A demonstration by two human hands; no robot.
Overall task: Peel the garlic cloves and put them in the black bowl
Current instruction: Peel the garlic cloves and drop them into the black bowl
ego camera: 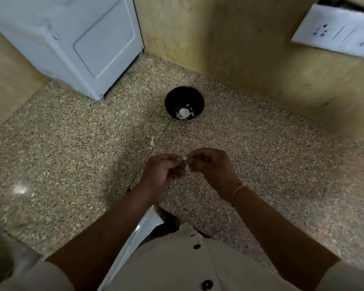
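**Q:** Where is the garlic, and what are the fingers doing?

**A:** I see a small white garlic clove (185, 158) held above the speckled stone counter (72, 143), right between the two hands. The left hand (162, 170) and the right hand (211, 164) meet at their fingertips. Each pinches one side of the clove with thumb and forefinger, and the other fingers curl in toward the palm. Only a sliver of the clove shows between them.

**Q:** And the bowl?

**A:** The black bowl (171, 95) stands on the counter beyond the hands, well apart from them, with pale pieces (183, 113) lying in its bottom. A pale scrap (152, 141) lies on the counter between the bowl and the left hand. A thin thread (237, 192) circles the right wrist. A white appliance (72, 43) stands at far left, and a socket plate (340, 32) hangs on the wall at right.
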